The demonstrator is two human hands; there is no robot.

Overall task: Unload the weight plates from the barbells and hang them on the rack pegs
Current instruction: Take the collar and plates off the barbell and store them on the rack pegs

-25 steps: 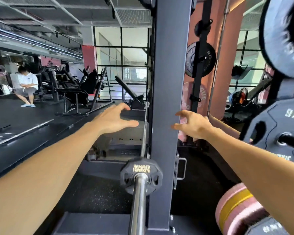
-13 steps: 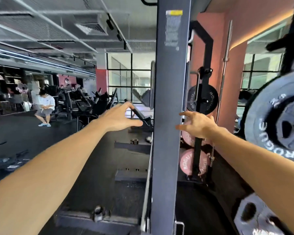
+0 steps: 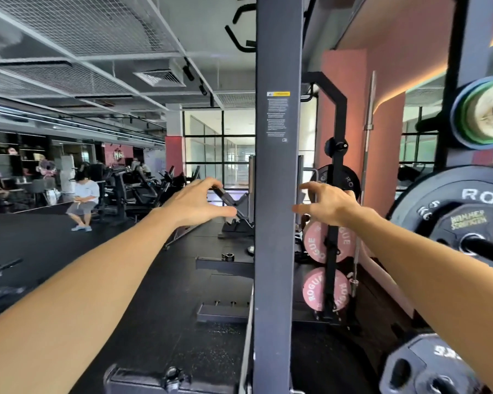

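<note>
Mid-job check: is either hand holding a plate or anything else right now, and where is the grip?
Nothing is held. The left hand and right hand reach forward on either side of the rack upright, fingers loosely spread, touching no plate.

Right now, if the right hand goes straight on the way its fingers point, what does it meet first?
Probably the dark grey steel rack upright: the right hand points left toward its side face, fingertips just short of it. Depth is unclear, so it might pass behind the post instead.

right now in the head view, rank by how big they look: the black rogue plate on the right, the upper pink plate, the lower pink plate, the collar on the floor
1. black Rogue plate, though it sits nearest the camera
2. upper pink plate and lower pink plate: look alike, no ranking
3. collar
</note>
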